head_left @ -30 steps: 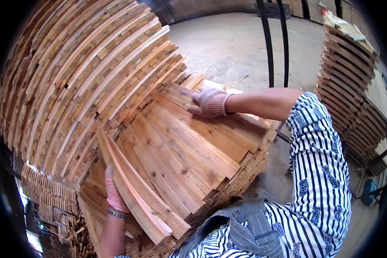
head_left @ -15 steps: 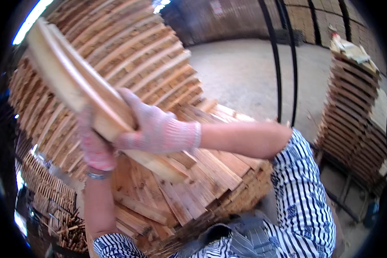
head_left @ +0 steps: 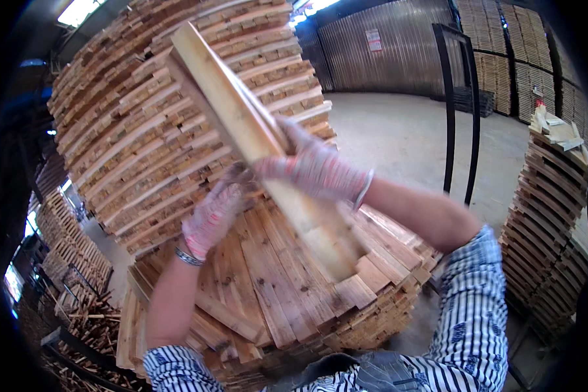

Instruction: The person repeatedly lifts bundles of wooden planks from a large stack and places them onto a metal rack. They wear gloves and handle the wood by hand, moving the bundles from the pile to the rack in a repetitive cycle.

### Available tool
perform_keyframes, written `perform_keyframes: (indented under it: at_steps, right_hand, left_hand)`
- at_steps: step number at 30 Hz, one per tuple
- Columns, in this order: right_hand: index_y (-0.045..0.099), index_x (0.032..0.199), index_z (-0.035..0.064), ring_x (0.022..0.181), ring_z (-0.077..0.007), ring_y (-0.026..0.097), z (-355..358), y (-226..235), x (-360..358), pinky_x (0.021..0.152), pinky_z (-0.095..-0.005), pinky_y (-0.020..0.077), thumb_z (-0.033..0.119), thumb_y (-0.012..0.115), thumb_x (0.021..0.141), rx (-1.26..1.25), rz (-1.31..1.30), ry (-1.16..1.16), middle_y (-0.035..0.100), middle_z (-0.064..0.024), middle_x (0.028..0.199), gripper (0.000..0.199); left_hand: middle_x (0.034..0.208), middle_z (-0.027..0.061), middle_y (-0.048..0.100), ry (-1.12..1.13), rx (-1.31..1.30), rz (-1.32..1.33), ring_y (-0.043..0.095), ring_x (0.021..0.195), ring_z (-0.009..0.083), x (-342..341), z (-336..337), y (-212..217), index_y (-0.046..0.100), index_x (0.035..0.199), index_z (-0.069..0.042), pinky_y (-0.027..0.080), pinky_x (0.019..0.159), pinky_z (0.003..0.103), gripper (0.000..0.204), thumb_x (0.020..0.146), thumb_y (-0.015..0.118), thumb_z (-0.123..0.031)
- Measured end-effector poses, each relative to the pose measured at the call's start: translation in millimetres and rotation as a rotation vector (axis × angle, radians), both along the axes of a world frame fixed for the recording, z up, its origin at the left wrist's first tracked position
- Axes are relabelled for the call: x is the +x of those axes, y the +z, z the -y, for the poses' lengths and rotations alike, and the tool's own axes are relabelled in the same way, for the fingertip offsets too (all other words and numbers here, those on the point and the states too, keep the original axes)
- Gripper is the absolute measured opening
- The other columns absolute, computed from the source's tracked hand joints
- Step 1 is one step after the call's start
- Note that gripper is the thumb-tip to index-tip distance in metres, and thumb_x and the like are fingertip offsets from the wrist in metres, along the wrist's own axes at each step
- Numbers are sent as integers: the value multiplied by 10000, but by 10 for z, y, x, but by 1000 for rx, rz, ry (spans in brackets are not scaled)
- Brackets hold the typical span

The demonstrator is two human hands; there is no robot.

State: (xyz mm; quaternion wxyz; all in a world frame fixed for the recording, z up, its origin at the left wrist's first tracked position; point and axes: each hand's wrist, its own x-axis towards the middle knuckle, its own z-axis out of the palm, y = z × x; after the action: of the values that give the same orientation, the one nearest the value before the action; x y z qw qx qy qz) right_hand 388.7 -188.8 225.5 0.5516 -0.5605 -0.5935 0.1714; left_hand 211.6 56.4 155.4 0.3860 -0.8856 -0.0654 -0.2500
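Observation:
My right hand (head_left: 320,163), in a white knit glove with red marks, is closed around a few long pale wooden boards (head_left: 238,108). They are held tilted above a pile of planks, their far ends up and left and their near end low and right. My left hand (head_left: 212,215), gloved the same way, is at the left edge of the held boards. Its fingers are blurred, so whether it grips them is unclear. Beneath both hands lie flat planks (head_left: 261,274), side by side on top of the pile.
A tall stack of layered boards (head_left: 150,130) rises just beyond the pile. To the right stand a black metal frame (head_left: 449,117) and another board stack (head_left: 545,196). Scrap sticks (head_left: 88,326) lie at the lower left. Concrete floor (head_left: 385,130) extends behind.
The held boards have swung rightward and turned more upright. My right hand has moved right and up with them; my left hand has moved right and is now lower on their left side.

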Motion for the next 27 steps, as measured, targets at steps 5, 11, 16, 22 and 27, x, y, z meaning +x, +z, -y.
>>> perform_keyframes:
  at_steps: [5, 11, 16, 22, 27]
  right_hand:
    - [339, 1502, 45, 1093, -306, 655, 505, 68, 747, 957, -396, 529, 557, 748, 795, -279, 539, -535, 646, -213, 1206, 964]
    - [433, 1389, 45, 1040, -334, 673, 414, -1053, 1361, 898, -436, 546, 439, 719, 828, -919, 484, -578, 657, -247, 1142, 743]
    - [433, 1384, -6, 1119, -380, 643, 345, -1479, 1568, 950, -431, 524, 378, 698, 822, -1003, 643, -578, 640, -269, 1191, 731]
    - [346, 1487, -23, 1143, -343, 629, 505, -1216, 1917, 951, -407, 517, 388, 667, 780, -882, 353, -423, 615, -281, 1254, 879]
    - [328, 1480, -60, 1136, -362, 620, 420, -1268, 1710, 963, -416, 521, 332, 632, 831, -987, 335, -346, 593, -308, 1239, 817]
  left_hand:
    - [1562, 214, 356, 295, -1184, -115, 342, 1453, 346, -171, 353, -217, 296, 1538, -17, 292, 1194, 404, 864, 906, 668, -474]
    - [1634, 197, 204, 571, -949, -248, 178, 1504, 392, -315, -90, -1304, 241, 1569, -82, 149, 1223, 473, 798, 975, 459, -569]
    - [1630, 181, 226, 516, -923, -241, 181, 1497, 411, -208, -95, -1370, 255, 1569, -111, 131, 1219, 488, 745, 995, 398, -565]
    - [1617, 181, 260, 501, -933, -193, 199, 1491, 400, -247, -114, -1367, 287, 1558, -114, 133, 1218, 485, 728, 992, 422, -552]
    - [1607, 181, 281, 505, -911, -166, 229, 1479, 387, -303, -134, -1425, 326, 1542, -92, 130, 1219, 473, 717, 990, 447, -533]
